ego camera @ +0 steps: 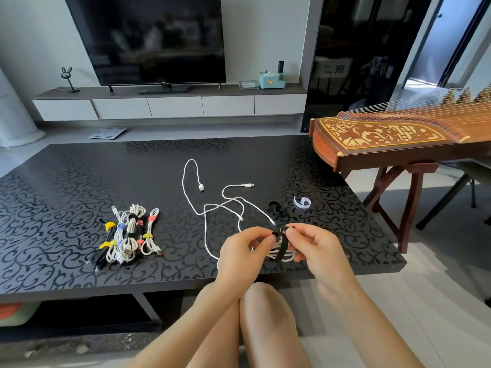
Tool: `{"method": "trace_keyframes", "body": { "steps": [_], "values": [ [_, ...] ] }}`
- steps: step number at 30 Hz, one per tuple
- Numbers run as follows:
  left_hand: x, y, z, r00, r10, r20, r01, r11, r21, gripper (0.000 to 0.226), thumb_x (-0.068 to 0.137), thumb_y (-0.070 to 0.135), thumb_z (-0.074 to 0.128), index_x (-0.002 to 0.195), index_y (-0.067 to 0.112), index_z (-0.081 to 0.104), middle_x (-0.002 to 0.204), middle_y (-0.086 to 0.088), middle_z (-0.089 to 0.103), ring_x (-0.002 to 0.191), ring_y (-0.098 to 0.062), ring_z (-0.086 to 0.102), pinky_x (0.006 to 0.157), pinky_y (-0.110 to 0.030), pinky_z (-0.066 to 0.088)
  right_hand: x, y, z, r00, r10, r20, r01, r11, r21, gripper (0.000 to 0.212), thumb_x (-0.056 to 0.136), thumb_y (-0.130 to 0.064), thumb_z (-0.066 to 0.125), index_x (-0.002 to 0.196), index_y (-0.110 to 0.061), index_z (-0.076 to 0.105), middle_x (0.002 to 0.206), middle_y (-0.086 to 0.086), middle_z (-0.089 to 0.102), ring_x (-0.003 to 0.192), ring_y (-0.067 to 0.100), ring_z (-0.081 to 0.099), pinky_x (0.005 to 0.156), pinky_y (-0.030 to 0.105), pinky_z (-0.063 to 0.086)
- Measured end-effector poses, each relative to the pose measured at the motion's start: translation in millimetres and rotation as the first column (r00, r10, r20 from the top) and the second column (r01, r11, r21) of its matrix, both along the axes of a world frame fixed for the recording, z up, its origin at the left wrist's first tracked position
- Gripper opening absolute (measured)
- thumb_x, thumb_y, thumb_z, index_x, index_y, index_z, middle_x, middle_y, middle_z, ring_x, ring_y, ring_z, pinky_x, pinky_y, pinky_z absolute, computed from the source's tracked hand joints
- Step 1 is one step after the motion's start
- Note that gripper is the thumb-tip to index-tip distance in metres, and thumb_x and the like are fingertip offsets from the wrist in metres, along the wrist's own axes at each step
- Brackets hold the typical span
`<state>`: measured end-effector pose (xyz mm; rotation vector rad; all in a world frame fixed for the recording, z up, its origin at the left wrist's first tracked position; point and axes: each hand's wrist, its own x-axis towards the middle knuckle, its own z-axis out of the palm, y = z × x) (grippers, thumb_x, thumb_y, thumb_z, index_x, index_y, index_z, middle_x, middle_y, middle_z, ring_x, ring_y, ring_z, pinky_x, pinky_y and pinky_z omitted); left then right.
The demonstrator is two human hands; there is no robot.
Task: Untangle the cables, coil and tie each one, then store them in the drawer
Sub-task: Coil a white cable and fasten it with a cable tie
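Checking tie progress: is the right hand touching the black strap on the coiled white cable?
Touching. The head view shows the right hand pinching the top end of the black strap wrapped round the coiled white cable.

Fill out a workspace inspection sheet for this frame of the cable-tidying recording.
Surface: dark patterned table, cables lying on it.
Job's things: coiled white cable with black strap around it; tied bundles at left; spare black tie and white tie.
Clutter: nothing seen.
Hands: left hand holds the coil; right hand pinches the strap.
Cables: loose white cables, uncoiled, mid-table.
Surroundings: television, drawer cabinet, wooden zither at right.
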<state>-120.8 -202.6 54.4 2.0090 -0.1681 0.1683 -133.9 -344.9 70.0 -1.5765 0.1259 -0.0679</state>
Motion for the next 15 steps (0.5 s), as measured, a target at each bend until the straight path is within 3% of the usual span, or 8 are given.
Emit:
{"method": "trace_keyframes", "body": {
  "steps": [3,8,12,15],
  "values": [
    [2.1,0.8,-1.2,1.000,0.000,-0.003,0.000,1.000,0.009,0.022,0.088,0.029,0.064,0.074,0.046,0.064,0.072,0.010,0.066,0.068,-0.007,0.055,0.067,-0.024,0.046,0.7,2.1,-0.5,0.998,0.055,0.008,-0.055,0.998,0.003,0.018,0.093,-0.010,0.057,0.098,-0.017,0.073,0.093,0.013,0.065,0.071,0.010,0.054,0.058,0.014,0.043],
    [1.9,-0.2,-1.0,0.999,0.003,0.041,-0.003,1.000,-0.001,0.030,0.086,0.025,0.067,0.072,0.051,0.060,0.078,0.025,0.064,0.073,-0.004,0.056,0.065,-0.013,0.042,4.7,3.5,1.4,0.998,0.058,0.018,-0.059,0.997,0.045,0.020,0.093,-0.011,0.057,0.092,-0.022,0.074,0.061,-0.009,0.061,0.057,0.000,0.048,0.052,0.011,0.039],
    [2.2,0.2,-1.4,0.999,0.029,0.015,-0.029,0.999,-0.017,0.030,0.086,0.026,0.067,0.070,0.050,0.060,0.069,0.027,0.061,0.065,-0.004,0.054,0.067,-0.024,0.046,6.2,7.0,-0.6,0.997,0.040,0.065,-0.043,0.998,0.050,0.018,0.091,-0.014,0.060,0.096,-0.028,0.070,0.055,-0.008,0.057,0.052,0.003,0.046,0.049,0.013,0.039],
    [2.2,1.4,0.5,0.999,0.030,0.010,-0.030,0.999,-0.027,0.030,0.086,0.026,0.067,0.070,0.050,0.060,0.068,0.025,0.062,0.066,-0.007,0.056,0.070,-0.030,0.049,6.0,9.1,-3.8,0.980,-0.008,0.200,0.025,0.996,-0.083,0.014,0.090,-0.016,0.062,0.085,-0.026,0.069,0.056,-0.005,0.055,0.053,0.007,0.045,0.051,0.016,0.040]
  ]
}}
